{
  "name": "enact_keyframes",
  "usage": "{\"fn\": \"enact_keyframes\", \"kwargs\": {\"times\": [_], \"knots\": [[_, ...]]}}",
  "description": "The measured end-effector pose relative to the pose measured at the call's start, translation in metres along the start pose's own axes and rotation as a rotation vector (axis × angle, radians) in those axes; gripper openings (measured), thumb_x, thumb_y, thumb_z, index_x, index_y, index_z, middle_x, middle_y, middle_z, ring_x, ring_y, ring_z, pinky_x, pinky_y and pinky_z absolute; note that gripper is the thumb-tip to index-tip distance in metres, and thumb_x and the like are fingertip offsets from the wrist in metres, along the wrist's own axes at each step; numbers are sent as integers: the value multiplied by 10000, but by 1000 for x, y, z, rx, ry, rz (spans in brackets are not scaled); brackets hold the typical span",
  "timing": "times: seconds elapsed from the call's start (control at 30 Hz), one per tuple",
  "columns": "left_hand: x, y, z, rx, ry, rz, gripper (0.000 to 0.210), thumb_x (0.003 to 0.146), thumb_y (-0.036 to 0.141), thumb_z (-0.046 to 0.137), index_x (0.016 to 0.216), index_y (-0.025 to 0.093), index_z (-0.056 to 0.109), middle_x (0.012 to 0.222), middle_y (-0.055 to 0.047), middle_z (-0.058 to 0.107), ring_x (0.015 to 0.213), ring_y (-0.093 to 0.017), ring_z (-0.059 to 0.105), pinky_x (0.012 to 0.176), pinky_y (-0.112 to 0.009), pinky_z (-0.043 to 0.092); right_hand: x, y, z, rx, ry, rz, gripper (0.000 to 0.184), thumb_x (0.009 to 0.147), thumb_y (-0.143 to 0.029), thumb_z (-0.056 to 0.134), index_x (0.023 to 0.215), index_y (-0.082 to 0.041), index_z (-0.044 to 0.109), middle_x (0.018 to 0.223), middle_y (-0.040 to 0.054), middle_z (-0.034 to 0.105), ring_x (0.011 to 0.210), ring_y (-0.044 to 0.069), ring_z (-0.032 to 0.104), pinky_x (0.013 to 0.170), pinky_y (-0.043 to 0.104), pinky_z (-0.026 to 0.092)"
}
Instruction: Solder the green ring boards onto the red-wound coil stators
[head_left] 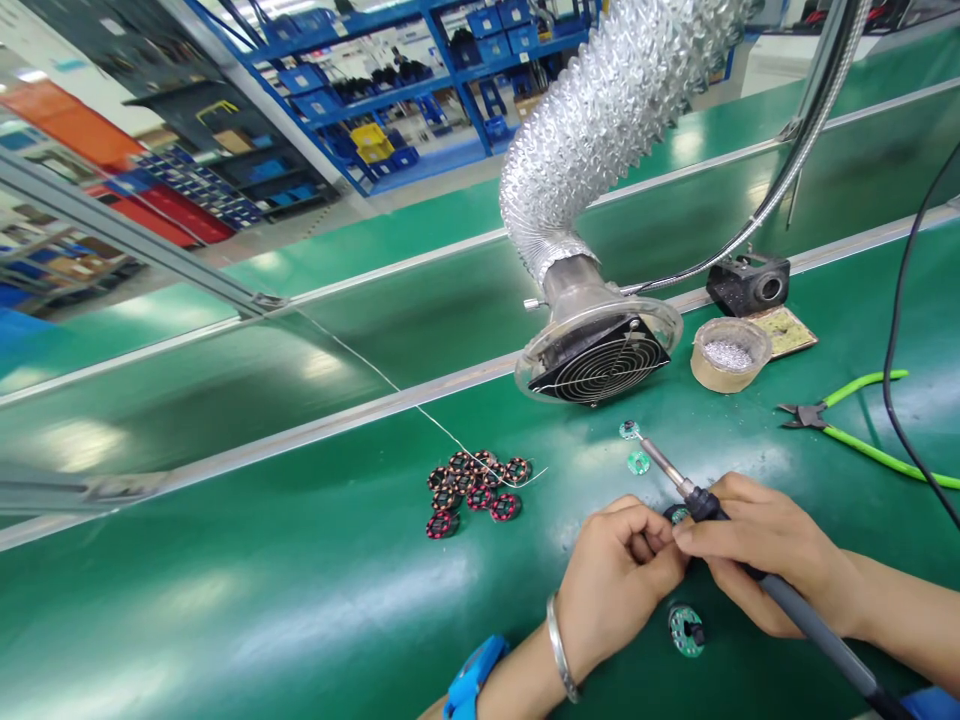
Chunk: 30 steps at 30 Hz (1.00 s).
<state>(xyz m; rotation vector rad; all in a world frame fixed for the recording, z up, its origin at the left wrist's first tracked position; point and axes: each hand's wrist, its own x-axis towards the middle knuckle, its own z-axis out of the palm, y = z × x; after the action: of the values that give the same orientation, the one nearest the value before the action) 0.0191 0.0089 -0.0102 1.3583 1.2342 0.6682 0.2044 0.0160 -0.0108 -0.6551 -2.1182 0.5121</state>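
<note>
My right hand (pixel 780 550) is closed around a soldering iron (pixel 701 502), its tip pointing up and left. Between the two hands a small round green circuit board on a dark part (pixel 679 514) shows partly. My left hand (pixel 626 560) pinches at this piece with thumb and fingers; the fingertips of both hands meet there. Just past the iron's tip lie two small round circuit boards, a whitish one (pixel 628 430) and a green one (pixel 639 462). Nearer me, below the hands, rests another green round board with a black part (pixel 686 630).
Several copper-wound motor stators (pixel 480 480) lie left of the hands, with solder wire (pixel 442 430) running over them. A fume extractor hood (pixel 600 360) hangs ahead. Right of it stand a tub of metal bits (pixel 729 355), a yellow sponge tray (pixel 784 332), an iron holder (pixel 750 285) and green-handled cutters (pixel 847 418).
</note>
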Motion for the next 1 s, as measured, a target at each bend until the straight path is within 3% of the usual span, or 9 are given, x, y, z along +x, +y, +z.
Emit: {"fn": "enact_keyframes", "kwargs": {"times": [0.37,0.6,0.73,1.0], "knots": [[-5,-1,-1,116,41,28,118,729,125,556,616,150,581,624,23,487,494,-65,401,469,-184,323,0,2,-1,17,-56,-10,360,835,-2,436,1145,-158,533,687,0,561,580,141,451,587,295,414],[-7,2,1,183,64,23,181,785,191,569,607,156,564,622,8,511,523,-88,434,493,-199,356,1,-7,-16,3,102,65,452,863,-48,473,1298,-166,508,726,15,565,626,154,502,572,293,420],[-6,1,1,192,65,9,186,781,189,574,598,161,554,605,9,514,515,-88,430,488,-199,349,0,-17,-28,13,80,89,405,827,-119,476,1218,-152,574,712,28,566,595,166,530,534,303,425],[-4,2,0,154,57,-77,154,757,202,583,610,159,582,594,5,526,493,-88,420,454,-198,326,2,-30,-41,60,-19,115,292,748,-81,471,1008,-171,568,589,-6,518,477,160,502,476,307,387]]}}
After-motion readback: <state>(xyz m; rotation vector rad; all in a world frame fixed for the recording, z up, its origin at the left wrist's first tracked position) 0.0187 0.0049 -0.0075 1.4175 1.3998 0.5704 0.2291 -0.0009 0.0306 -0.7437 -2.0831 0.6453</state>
